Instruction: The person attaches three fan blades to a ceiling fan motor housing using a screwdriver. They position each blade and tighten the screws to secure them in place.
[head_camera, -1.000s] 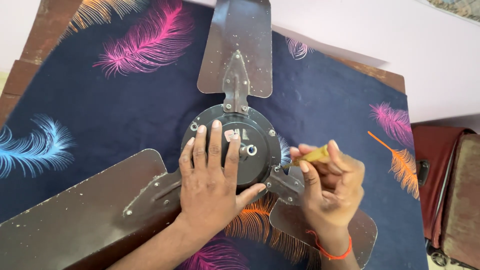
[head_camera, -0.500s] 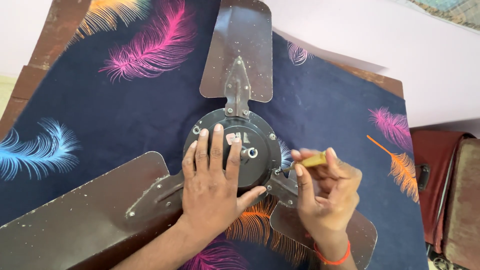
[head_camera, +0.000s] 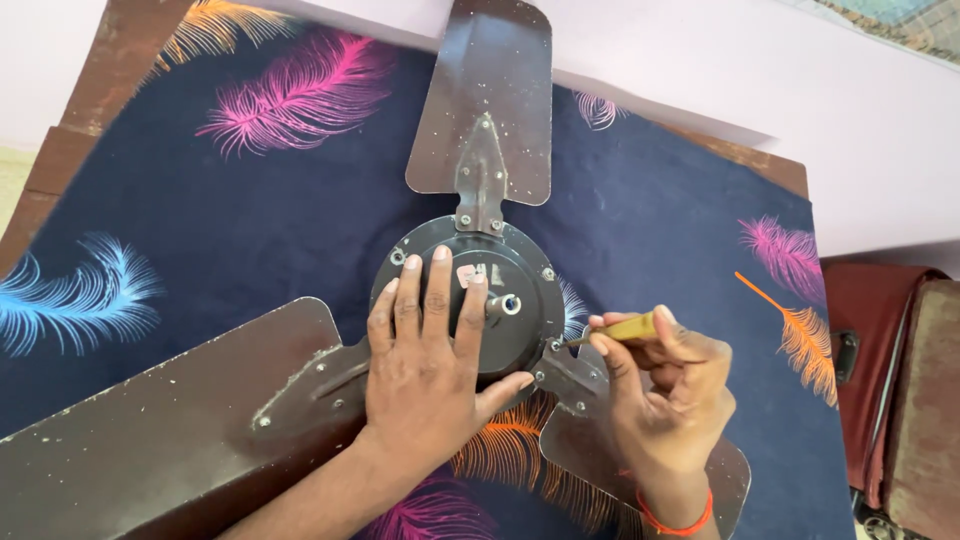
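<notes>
Pale pink wall behind, and a wooden tabletop (head_camera: 80, 90) covered with a dark navy cloth (head_camera: 250, 220) printed with pink, blue and orange feathers. Off to the right there's a reddish-brown suitcase (head_camera: 900, 380) standing beside the tabletop.

Only one view, from the head camera looking straight down. A brown ceiling fan (head_camera: 470, 300) lies flat on the cloth in the middle, three dusty blades spreading out: one up top, one to the lower left, one to the lower right. The left hand (head_camera: 425, 370) is spread wide and flat over the round motor hub (head_camera: 520, 300), fingers fanned out and thumb hooked round the hub's lower edge, so it's pinning the fan down rather than gripping anything. The right hand (head_camera: 665, 385) is closed around a small screwdriver with a yellow handle (head_camera: 625, 327), its tip pointing at a screw (head_camera: 555, 344) where the lower right blade bracket (head_camera: 575, 375) meets the hub.

Looks to me like the blade-bracket screws are being worked on, this one first. I'd guess the tip needs to sit square in the screw head while the fan is kept from spinning.
</notes>
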